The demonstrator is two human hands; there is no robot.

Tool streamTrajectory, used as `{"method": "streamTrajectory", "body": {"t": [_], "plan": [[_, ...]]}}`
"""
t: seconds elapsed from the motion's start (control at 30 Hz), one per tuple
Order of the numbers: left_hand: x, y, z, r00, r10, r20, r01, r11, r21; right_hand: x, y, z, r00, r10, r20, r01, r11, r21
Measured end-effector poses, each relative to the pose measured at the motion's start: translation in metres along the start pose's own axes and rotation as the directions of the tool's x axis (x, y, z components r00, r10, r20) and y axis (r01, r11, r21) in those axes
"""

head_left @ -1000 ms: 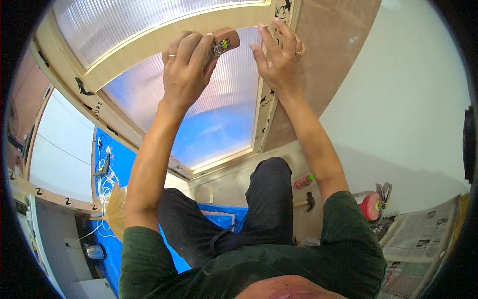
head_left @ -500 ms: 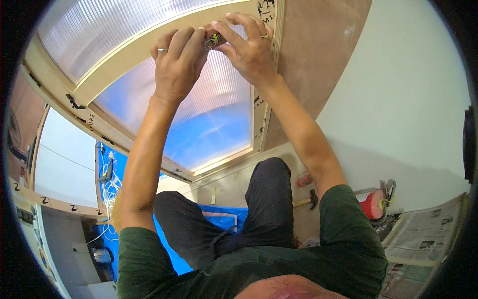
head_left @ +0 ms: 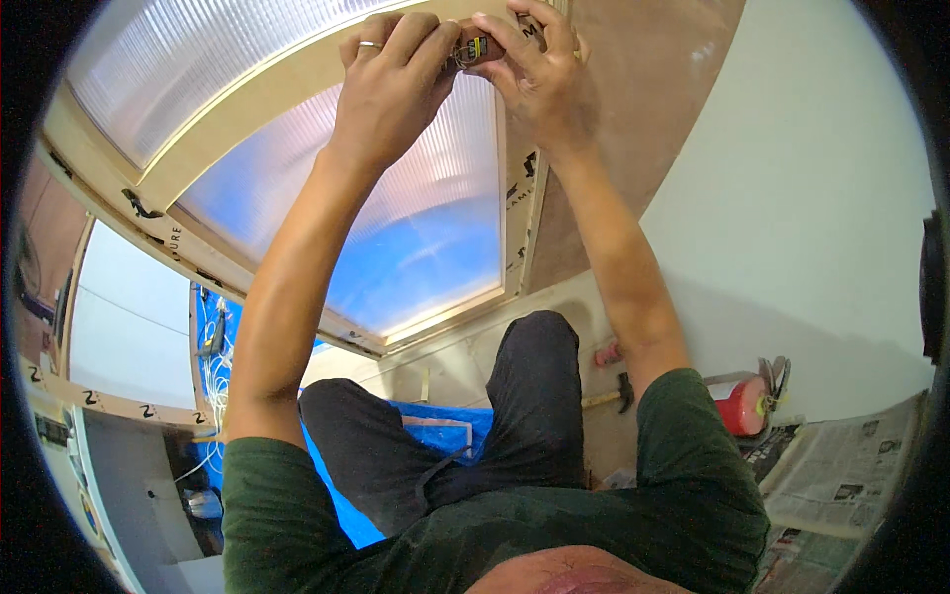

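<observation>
Between my two hands, at the top of the head view, is a small reddish-brown block with a yellow-and-dark label. My left hand has its fingers closed at the block's left end. The fingers and thumb of my right hand grip its right end. Both hands are over the upright wooden frame, near its right-hand corner. Ribbed translucent panels fill the frame. Thin pale strands show beside the label, and my fingers hide part of the block.
A brown board and a pale wall stand to the right. On the floor lie a hammer, a red fire extinguisher and newspapers. Tangled white cables rest on blue sheeting at left.
Both hands have moved right and slightly farther away along the frame, with the block between them. The frame and the floor items look unchanged.
</observation>
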State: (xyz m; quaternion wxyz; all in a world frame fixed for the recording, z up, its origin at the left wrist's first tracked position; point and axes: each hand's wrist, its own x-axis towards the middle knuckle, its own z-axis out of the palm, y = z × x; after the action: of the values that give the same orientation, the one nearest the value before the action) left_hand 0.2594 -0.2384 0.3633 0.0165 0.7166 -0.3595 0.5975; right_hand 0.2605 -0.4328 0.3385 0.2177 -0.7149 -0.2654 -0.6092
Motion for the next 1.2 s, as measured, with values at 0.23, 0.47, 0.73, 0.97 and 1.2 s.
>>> {"method": "streamTrajectory", "body": {"t": [0.23,0.47,0.73,0.97,1.2], "plan": [[0.029,0.011,-0.003,0.995,0.039,0.089,-0.041,0.999,0.016,-0.003,0.009,-0.007,0.996,0.077,-0.034,-0.077,0.997,0.027],[0.045,0.008,-0.003,0.980,0.103,0.171,-0.097,0.994,-0.039,-0.004,0.007,-0.008,0.986,0.166,-0.033,-0.159,0.976,0.150],[0.062,0.001,0.003,0.944,0.214,0.250,-0.176,0.970,-0.168,-0.016,0.014,-0.002,0.973,0.192,-0.130,-0.175,0.976,0.128],[0.080,-0.012,0.000,0.850,0.355,0.390,-0.276,0.929,-0.246,-0.022,0.007,0.004,0.947,0.288,-0.144,-0.251,0.941,0.228],[0.099,-0.014,0.010,0.749,0.482,0.454,-0.373,0.874,-0.312,-0.050,0.034,0.029,0.941,0.279,-0.191,-0.230,0.942,0.243]]}}
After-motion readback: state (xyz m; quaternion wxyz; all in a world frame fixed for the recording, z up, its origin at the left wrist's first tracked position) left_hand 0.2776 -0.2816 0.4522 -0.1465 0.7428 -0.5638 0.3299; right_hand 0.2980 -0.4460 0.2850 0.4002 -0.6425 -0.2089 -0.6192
